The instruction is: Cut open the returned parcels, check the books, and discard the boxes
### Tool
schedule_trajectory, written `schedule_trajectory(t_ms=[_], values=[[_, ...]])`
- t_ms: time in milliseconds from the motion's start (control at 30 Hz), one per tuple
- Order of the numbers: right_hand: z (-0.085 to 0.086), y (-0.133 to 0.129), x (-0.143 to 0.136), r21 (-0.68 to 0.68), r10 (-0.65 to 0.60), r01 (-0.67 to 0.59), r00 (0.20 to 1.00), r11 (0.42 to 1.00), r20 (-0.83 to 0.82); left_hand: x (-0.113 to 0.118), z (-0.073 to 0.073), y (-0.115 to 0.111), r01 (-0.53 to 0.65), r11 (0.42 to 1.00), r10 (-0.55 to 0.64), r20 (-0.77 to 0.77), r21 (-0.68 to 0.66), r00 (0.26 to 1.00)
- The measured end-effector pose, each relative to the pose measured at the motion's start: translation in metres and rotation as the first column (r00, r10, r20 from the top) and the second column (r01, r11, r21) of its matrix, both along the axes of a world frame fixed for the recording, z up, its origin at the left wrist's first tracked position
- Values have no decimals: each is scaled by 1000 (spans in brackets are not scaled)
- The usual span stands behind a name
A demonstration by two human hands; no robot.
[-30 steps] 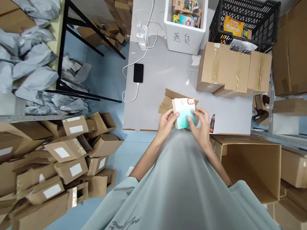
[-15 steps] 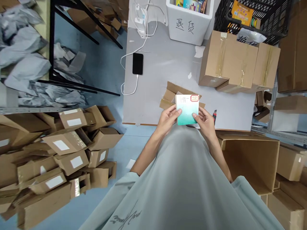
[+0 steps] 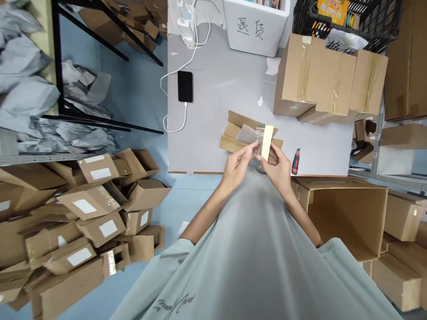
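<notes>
A small book [image 3: 266, 141] is tilted so that its pale page edge and part of a dark cover show. My left hand [image 3: 238, 165] pinches it from the left, and my right hand [image 3: 277, 168] grips its lower right side. Just behind the hands, an opened cardboard box [image 3: 233, 129] lies on the grey table [image 3: 220, 89], partly hidden by the book and fingers. To the right of my right hand rests a red and black box cutter [image 3: 296, 162].
A phone [image 3: 185, 86] on a white cable lies at the table's left. A white bin [image 3: 255, 26], a black crate [image 3: 376, 31] and taped boxes [image 3: 320, 75] stand at the back. Below the table's right edge is a large open carton [image 3: 347, 218]; many boxes [image 3: 90, 204] are piled at left.
The book has turned from its flat green cover facing up to its page edge and a dark cover showing. Both hands have shifted their hold, and the whole view has moved slightly.
</notes>
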State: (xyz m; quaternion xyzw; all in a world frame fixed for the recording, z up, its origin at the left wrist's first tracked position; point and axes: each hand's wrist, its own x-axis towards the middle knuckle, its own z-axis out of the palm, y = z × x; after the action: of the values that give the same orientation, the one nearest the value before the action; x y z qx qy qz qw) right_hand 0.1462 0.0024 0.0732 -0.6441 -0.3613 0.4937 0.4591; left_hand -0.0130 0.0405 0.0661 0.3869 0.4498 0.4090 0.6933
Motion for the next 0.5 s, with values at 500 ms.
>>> schedule_trajectory(t_ms=[500], values=[[-25, -8, 28, -151, -63, 33, 978, 988, -198, -14, -39, 13, -46, 997, 40, -87, -63, 995]])
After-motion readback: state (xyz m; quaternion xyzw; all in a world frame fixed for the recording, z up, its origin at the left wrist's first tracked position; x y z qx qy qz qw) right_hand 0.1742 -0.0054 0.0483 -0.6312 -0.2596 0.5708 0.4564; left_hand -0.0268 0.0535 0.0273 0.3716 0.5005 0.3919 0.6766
